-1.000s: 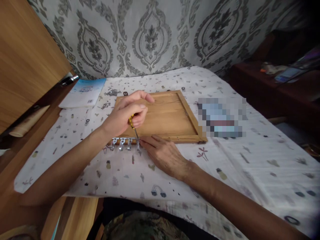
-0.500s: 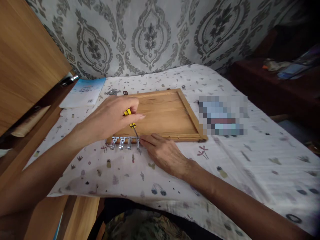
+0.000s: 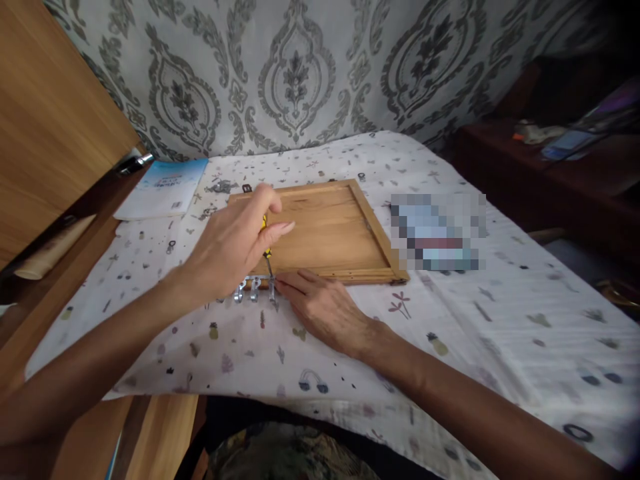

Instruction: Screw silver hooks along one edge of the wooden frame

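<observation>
My left hand is closed around the yellow and black handle of a screwdriver, which it partly covers. The shaft slants down to the right end of a silver metal hook rail. That rail lies along the near edge of a shallow wooden frame with a panel, its hooks pointing towards me. My right hand rests at this edge, fingers together and fingertips pressed at the rail's right end beside the screwdriver tip. Any screw under the tip is too small to make out.
A patterned white cloth covers the table. Right of the frame lies a pixelated object. A blue and white booklet lies at the back left, near a wooden cabinet panel. A patterned curtain or wall covering rises behind.
My left hand has turned on the screwdriver, its knuckles higher and the handle more upright and more covered. The hand hides more of the rail's left end. My right hand stays at the rail.
</observation>
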Demonstrator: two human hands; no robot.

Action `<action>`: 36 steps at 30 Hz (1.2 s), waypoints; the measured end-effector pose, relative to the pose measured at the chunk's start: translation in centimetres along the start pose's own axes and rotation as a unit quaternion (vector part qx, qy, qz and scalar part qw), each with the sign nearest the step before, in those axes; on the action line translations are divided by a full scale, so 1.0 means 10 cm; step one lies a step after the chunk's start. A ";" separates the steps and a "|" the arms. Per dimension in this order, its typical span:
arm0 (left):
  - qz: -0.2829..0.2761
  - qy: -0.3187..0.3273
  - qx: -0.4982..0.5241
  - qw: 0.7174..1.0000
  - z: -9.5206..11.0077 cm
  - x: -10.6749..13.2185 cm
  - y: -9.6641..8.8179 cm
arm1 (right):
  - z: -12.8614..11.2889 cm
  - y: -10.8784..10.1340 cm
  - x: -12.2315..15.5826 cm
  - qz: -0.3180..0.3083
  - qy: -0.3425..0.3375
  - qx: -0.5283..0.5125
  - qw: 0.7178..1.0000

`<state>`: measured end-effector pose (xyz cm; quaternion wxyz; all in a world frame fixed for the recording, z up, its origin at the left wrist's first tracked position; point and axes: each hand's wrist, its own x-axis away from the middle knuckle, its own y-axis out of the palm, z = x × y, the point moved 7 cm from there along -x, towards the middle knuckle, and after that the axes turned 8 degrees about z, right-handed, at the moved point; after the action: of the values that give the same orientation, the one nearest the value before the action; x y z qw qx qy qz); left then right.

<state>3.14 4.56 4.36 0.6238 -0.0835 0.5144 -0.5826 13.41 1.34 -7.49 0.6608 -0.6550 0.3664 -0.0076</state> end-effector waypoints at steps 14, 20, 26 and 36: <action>0.016 -0.192 0.480 0.856 -0.16 0.04 0.47 | 0.00 0.01 0.01 0.010 -0.008 0.010 1.000; 0.006 -0.189 0.436 0.880 -0.15 0.04 0.38 | 0.00 0.01 0.02 0.013 -0.008 0.008 1.000; 0.105 -0.224 0.418 0.874 -0.15 0.10 0.29 | 0.01 0.01 0.01 0.007 -0.004 0.002 1.000; 0.032 -0.203 0.459 0.864 -0.09 0.03 0.40 | 0.00 0.00 0.02 0.010 -0.008 0.019 1.000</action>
<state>4.99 5.96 0.96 0.7006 0.1125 0.0532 -0.7027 13.53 1.27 -7.59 0.6763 -0.6385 0.3673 -0.0030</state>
